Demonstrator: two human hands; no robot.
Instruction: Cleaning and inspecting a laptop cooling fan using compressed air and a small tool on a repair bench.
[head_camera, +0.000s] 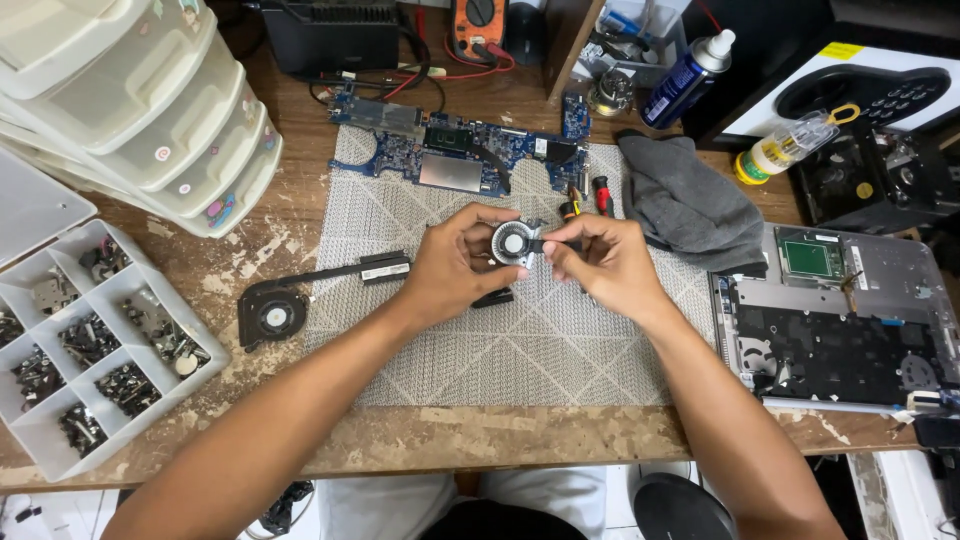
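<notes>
My left hand (455, 262) and my right hand (597, 258) together hold a small round laptop cooling fan (513, 243) above the grey woven mat (500, 340). The left fingers grip its left rim; the right fingers pinch its black right side. A second black fan with a heat pipe (275, 310) lies on the wooden table left of the mat. A small black part (492, 297) lies on the mat under my left hand. A blue laptop motherboard (455, 150) rests at the mat's far edge.
An opened laptop chassis (835, 330) lies at right. A grey cloth (690, 200), screwdrivers (590, 197), a spray can (688, 75) and a small bottle (785, 148) sit behind. A white compartment tray of screws (90, 350) and plastic drawers (150, 110) stand at left.
</notes>
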